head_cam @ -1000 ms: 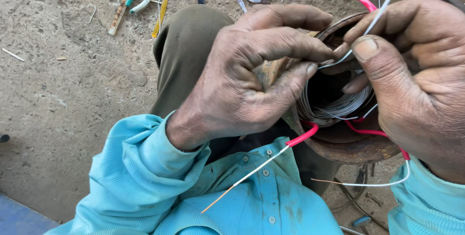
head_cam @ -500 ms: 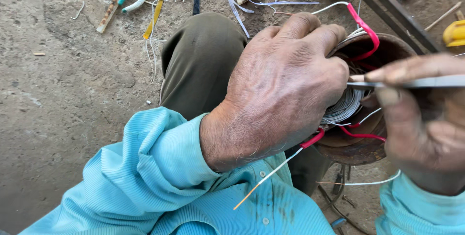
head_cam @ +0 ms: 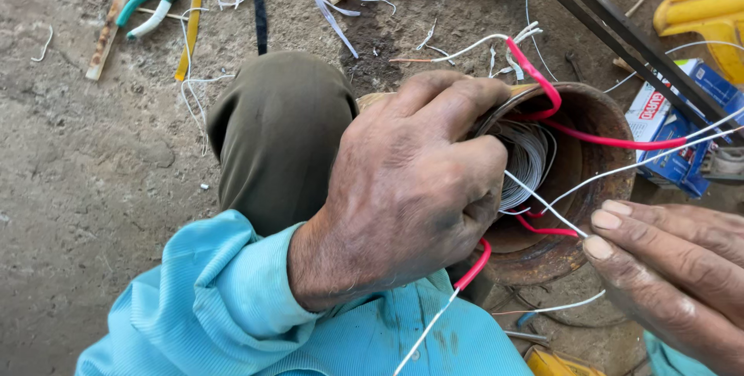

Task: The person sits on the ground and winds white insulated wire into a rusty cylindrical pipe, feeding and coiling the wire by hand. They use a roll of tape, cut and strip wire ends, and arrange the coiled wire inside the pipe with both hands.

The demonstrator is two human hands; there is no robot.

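1. Left hand (head_cam: 403, 190): closed over the near rim of a rusty round metal housing with a coil of fine silver-grey wire inside (head_cam: 577, 190), fingers curled over the edge and pressing on the coil. The housing rests against the person's knee, in olive trousers (head_cam: 275, 132), above the dirt floor (head_cam: 70, 190).

2. Right hand (head_cam: 670, 267): fingers narrowed, thumb and forefinger pinching a thin white-sheathed wire (head_cam: 542, 204) that runs from the coil toward the lower right. A second white lead runs off to the upper right.

3. Red-sleeved leads (head_cam: 604, 139): one arcs over the far rim and across the housing; another shows at the bottom of the bore and emerges below the left hand, ending in a bare white tail over the turquoise sleeve (head_cam: 232, 298).

4. Step in hand, as judged: dressing or drawing out a lead from the winding, with the left hand steadying the housing and holding the coil down. The next move seems to call for a firm pinch and a slow, even pull along the wire's line, so the fine turns are not dragged out of place.

5. Surroundings: green-handled pliers (head_cam: 151, 0) and a yellow strip (head_cam: 192, 19) on the floor at upper left, well apart from the hands; scraps of white wire and insulation; a dark metal bar (head_cam: 620, 31); a blue and white cardboard box (head_cam: 674, 124); a yellow plastic object (head_cam: 709, 8) at upper right.
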